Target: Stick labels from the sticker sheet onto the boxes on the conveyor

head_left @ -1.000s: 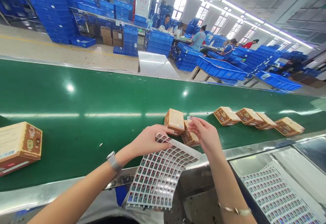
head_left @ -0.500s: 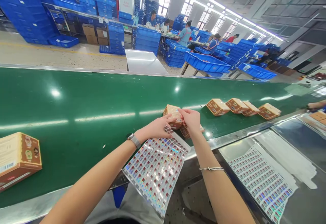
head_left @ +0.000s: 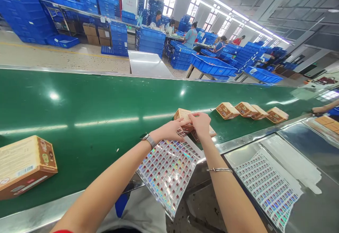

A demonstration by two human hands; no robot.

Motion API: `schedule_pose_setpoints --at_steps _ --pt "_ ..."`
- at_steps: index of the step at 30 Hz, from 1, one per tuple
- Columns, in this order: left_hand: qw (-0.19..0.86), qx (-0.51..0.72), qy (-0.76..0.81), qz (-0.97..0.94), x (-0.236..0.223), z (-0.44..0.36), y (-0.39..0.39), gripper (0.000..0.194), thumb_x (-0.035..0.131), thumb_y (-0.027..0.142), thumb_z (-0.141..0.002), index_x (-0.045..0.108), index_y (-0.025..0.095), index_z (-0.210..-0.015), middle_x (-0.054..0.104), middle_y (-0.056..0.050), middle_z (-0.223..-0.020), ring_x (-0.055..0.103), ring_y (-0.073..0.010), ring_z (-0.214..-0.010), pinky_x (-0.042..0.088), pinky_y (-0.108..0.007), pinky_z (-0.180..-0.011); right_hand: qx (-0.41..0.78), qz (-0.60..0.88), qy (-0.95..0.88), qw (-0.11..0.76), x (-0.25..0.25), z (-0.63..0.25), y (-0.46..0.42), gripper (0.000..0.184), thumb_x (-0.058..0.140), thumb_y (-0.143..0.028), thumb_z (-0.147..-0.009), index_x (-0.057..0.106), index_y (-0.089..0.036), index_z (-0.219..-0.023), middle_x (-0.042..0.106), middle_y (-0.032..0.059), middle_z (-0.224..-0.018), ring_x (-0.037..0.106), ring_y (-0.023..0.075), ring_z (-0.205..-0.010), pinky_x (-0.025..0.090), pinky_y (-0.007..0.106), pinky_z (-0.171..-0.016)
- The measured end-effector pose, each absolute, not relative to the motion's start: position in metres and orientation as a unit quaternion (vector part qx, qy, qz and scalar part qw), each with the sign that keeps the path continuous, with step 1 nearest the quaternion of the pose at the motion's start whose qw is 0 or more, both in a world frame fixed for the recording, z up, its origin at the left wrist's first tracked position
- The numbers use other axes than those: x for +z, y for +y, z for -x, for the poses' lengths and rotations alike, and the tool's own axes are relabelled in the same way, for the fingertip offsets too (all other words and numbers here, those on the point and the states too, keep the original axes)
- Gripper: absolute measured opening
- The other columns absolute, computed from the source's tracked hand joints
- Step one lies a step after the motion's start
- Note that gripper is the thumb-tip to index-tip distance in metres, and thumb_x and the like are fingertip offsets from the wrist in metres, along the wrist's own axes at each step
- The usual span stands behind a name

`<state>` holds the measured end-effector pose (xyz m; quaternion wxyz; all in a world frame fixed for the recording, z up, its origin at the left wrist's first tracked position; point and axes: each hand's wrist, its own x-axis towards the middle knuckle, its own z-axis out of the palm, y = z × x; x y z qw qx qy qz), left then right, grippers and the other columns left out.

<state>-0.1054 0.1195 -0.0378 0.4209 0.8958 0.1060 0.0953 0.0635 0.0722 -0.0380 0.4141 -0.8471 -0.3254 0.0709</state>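
My left hand (head_left: 171, 131) pinches the top edge of a shiny holographic sticker sheet (head_left: 169, 171), which hangs over the belt's near edge. Its outstretched fingers rest on a brown and cream carton (head_left: 181, 114) on the green conveyor. My right hand (head_left: 201, 124) has thumb and fingers pressed together at the right side of that carton's top. Whatever lies between those fingertips is too small to make out. A second carton (head_left: 212, 132) lies close by, partly hidden behind my right hand and wrist.
The green conveyor belt (head_left: 106, 98) runs across the view. A large near carton (head_left: 23, 162) is at left; several more cartons (head_left: 227, 110) stand to the right. Another sticker sheet (head_left: 267, 183) lies on the metal side table (head_left: 309, 204). Another person's hand (head_left: 317, 110) is at far right.
The left carton has moved right along the belt. Both my hands, the sticker sheet and the carton under them have shifted slightly right. My grip looks the same.
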Motion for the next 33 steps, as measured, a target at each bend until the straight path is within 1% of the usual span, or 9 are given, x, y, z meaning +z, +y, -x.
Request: schedule_pose_setpoints --at_steps 4,8,11,13,15,18,22,25,33 --pt "0.438 0.101 0.115 -0.886 -0.039 0.092 0.121 0.045 0.072 0.013 -0.068 0.073 0.023 -0.112 0.055 -0.005 -0.147 0.030 -0.0331 -0.147 0.039 -0.038 -0.109 0.073 0.864 -0.301 0.398 -0.040 -0.071 0.074 0.027 0.069 -0.026 -0.084 0.067 -0.012 -0.106 0.070 0.0074 -0.083 0.064 0.0184 -0.068 0.053 0.033 -0.068" --pt "0.461 0.137 0.151 -0.863 -0.037 0.089 0.115 0.027 0.075 0.011 -0.064 0.074 0.017 -0.091 0.063 -0.010 -0.136 0.048 -0.0333 -0.133 0.041 -0.036 -0.104 0.087 0.866 -0.286 0.402 -0.031 -0.076 0.074 0.028 0.060 -0.035 -0.096 0.059 -0.015 -0.115 0.066 0.0024 -0.088 0.061 0.0116 -0.062 0.053 0.027 -0.059" --pt "0.494 0.182 0.199 -0.826 -0.034 0.108 0.102 0.004 0.064 0.015 -0.075 0.069 0.016 -0.075 0.074 -0.005 -0.094 0.065 -0.0234 -0.095 0.048 -0.030 -0.082 0.102 0.848 -0.314 0.414 -0.015 -0.073 0.066 0.029 0.055 -0.028 -0.095 0.058 -0.012 -0.119 0.063 0.0010 -0.068 0.054 0.0135 -0.047 0.050 0.028 -0.050" --pt "0.523 0.211 0.246 -0.788 -0.032 0.130 0.091 0.021 0.057 0.024 -0.083 0.061 0.015 -0.064 0.065 -0.002 -0.067 0.061 -0.0174 -0.068 0.045 -0.026 -0.063 0.121 0.826 -0.355 0.421 -0.003 -0.061 0.054 0.029 0.053 -0.025 -0.092 0.059 -0.013 -0.117 0.063 0.0002 -0.063 0.055 0.0157 -0.046 0.050 0.030 -0.050" --pt "0.555 0.233 0.279 -0.748 -0.029 0.157 0.078 0.023 0.057 0.029 -0.083 0.055 0.016 -0.064 0.057 0.002 -0.059 0.053 -0.0133 -0.057 0.040 -0.023 -0.054 0.150 0.788 -0.424 0.421 0.004 -0.041 0.037 0.024 0.056 -0.029 -0.089 0.065 -0.018 -0.109 0.069 0.0017 -0.071 0.064 0.0179 -0.057 0.053 0.031 -0.059" --pt "0.594 0.258 0.314 -0.694 -0.023 0.197 0.058 0.022 0.054 0.032 -0.084 0.053 0.017 -0.068 0.053 0.003 -0.060 0.049 -0.0111 -0.054 0.041 -0.022 -0.053 0.165 0.637 -0.654 0.374 0.006 -0.004 0.009 0.026 0.059 -0.042 -0.089 0.070 -0.023 -0.101 0.076 0.0062 -0.094 0.071 0.0235 -0.088 0.054 0.036 -0.078" --pt "0.623 0.299 0.372 -0.620 -0.019 0.237 0.035 0.022 0.056 0.037 -0.084 0.050 0.018 -0.075 0.051 0.005 -0.063 0.047 -0.0109 -0.056 0.040 -0.022 -0.053 0.006 0.530 -0.791 0.307 0.001 0.037 -0.009 0.025 0.053 -0.041 -0.098 0.070 -0.022 -0.102 0.076 0.0057 -0.086 0.068 0.0205 -0.074 0.048 0.040 -0.081" --pt "0.634 0.313 0.396 -0.585 -0.019 0.257 0.018 0.023 0.059 0.037 -0.083 0.046 0.020 -0.075 0.043 0.008 -0.061 0.037 -0.0096 -0.055 0.033 -0.021 -0.053 -0.018 0.483 -0.821 0.304 0.000 0.061 -0.007 0.024 0.050 -0.038 -0.101 0.067 -0.022 -0.105 0.075 0.0050 -0.086 0.067 0.0195 -0.074 0.047 0.040 -0.083" --pt "0.614 0.341 0.421 -0.574 -0.031 0.293 -0.016 0.029 0.045 0.042 -0.093 0.057 0.017 -0.083 0.046 0.003 -0.069 0.038 -0.0132 -0.065 0.033 -0.025 -0.060 0.155 0.406 -0.836 0.336 -0.007 0.100 -0.004 0.015 0.051 -0.027 -0.100 0.063 -0.024 -0.108 0.074 0.0002 -0.083 0.070 0.0141 -0.069 0.055 0.023 -0.058"
